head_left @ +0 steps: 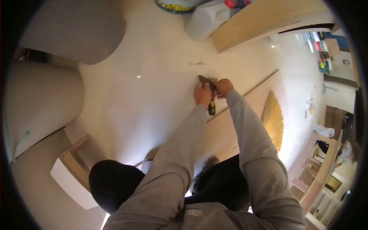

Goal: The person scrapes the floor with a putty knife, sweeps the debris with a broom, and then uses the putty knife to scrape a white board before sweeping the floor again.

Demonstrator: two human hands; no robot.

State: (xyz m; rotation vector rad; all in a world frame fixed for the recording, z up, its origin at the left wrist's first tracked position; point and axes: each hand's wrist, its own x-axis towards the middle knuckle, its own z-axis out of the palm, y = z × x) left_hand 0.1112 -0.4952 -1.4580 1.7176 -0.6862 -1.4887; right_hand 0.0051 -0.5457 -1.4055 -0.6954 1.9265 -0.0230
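Low over the pale floor [161,69], both hands meet at a scraper with a dark, wide blade [203,79] and a black and yellow handle [211,108]. My left hand [202,94] is closed around it where blade and handle join. From the other side, my right hand [224,86] has its fingers bent in at the blade; they appear to pinch its edge, though what lies between them is partly hidden. Just below the hands is a long wooden board [220,132] lying on the floor.
A white plastic jug [207,20] and a bucket [176,7] stand at the top, beside a wooden panel [264,23]. Large grey rounded forms [46,92] fill the left. A straw-coloured, broom-like fan [274,120] lies on the right. Another person [348,153] is at the far right.
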